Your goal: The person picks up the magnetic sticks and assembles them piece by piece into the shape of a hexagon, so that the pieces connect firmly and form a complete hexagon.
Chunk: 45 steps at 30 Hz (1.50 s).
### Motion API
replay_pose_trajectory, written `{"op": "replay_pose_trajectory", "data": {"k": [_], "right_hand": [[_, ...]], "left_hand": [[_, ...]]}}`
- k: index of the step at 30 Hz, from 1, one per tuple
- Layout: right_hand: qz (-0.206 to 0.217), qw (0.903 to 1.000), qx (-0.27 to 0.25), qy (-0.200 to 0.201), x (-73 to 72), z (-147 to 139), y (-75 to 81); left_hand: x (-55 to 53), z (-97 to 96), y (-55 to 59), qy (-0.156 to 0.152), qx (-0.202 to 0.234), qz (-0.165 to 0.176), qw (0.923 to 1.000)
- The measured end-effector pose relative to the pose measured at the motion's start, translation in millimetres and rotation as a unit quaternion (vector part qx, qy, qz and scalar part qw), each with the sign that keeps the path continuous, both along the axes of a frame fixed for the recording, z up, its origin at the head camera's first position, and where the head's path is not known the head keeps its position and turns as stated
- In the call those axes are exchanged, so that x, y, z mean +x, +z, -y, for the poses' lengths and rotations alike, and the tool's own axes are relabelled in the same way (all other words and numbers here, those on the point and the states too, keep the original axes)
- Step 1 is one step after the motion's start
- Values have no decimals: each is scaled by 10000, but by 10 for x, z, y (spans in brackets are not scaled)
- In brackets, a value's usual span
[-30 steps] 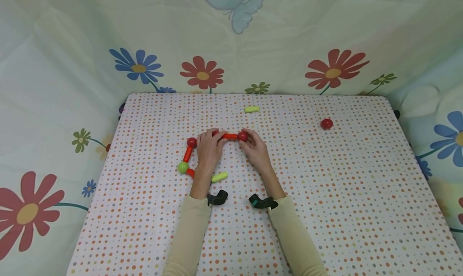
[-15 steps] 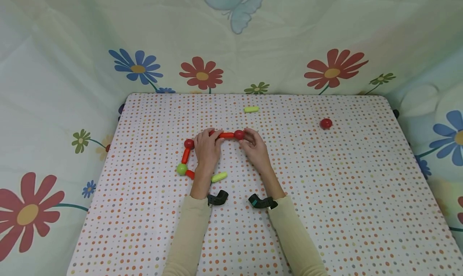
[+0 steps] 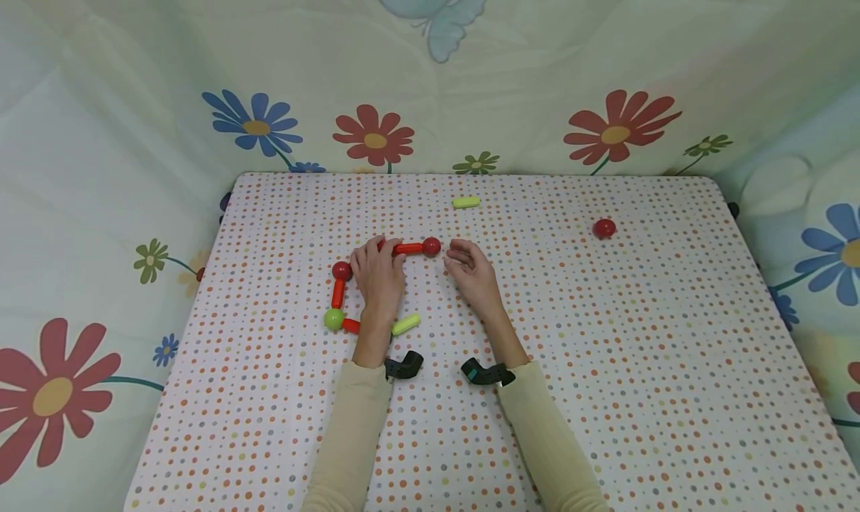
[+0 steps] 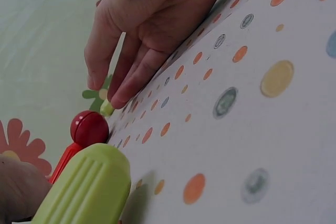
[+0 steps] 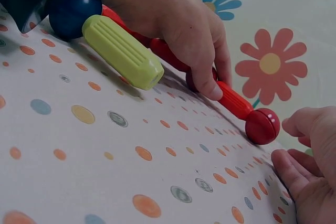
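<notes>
A toy chain of ribbed rods and balls curves across the dotted table. My left hand grips it along the far side, thumb at a red rod and fingers around a partly hidden red ball. That rod ends in another red ball. My right hand is just right of this ball, fingers relaxed and a gap between. Left of my left hand, a red ball, red rod and green ball continue the chain. A blue ball joins a lime rod; my left wrist hides it from above.
A loose lime rod lies near the table's far edge. Farther right sits a single red ball. Flowered fabric hangs behind the table and at both sides. Each wrist carries a black camera mount.
My left hand has shifted left, and the chain's far side moved left with it. My right hand has let go of the end red ball and stayed nearly in place.
</notes>
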State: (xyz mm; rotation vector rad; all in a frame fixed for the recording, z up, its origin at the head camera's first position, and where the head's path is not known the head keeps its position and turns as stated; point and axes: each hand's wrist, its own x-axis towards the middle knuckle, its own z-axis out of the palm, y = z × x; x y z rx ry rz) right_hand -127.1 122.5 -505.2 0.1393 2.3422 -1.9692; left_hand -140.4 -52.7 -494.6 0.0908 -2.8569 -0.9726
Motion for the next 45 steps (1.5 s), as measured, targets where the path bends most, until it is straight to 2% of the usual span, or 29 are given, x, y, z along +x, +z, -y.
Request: {"op": "replay_pose_trajectory", "data": {"k": [2, 7, 9, 12, 16, 19, 23, 26, 32, 39, 45], "right_hand": [[39, 10000, 51, 13, 9, 13, 38], [56, 9997, 221, 30, 81, 67, 244], [56, 9996, 272, 36, 109, 82, 308], [56, 9994, 340, 71, 124, 83, 334], [13, 9992, 349, 186, 122, 65, 325], [-38, 9991, 368, 201, 72, 29, 182], [-2, 9987, 464, 200, 57, 27, 154], [42, 9982, 542, 252, 94, 50, 263], [-34, 9982, 550, 240, 34, 11, 40], [-104, 9989, 415, 201, 25, -6, -29], [-140, 9988, 445, 161, 26, -2, -26]], "left_hand": [[4, 3, 2, -4, -8, -6, 10000], [5, 5, 1, -36, -101, 2, 9999], [-2, -1, 6, -150, -198, -11, 9997], [-19, -21, 12, -543, -461, -50, 9974], [-44, -54, -3, -1188, -785, -110, 9897], [-48, -66, -22, -1336, -740, -157, 9881], [-34, -67, -24, -1174, -441, -198, 9919], [-18, -60, -9, -896, -233, -187, 9955], [-3, -17, 17, -393, -68, -182, 9990], [-9, 50, 1, -121, -66, -163, 9998], [-30, 68, -6, -98, -52, -147, 9998]]}}
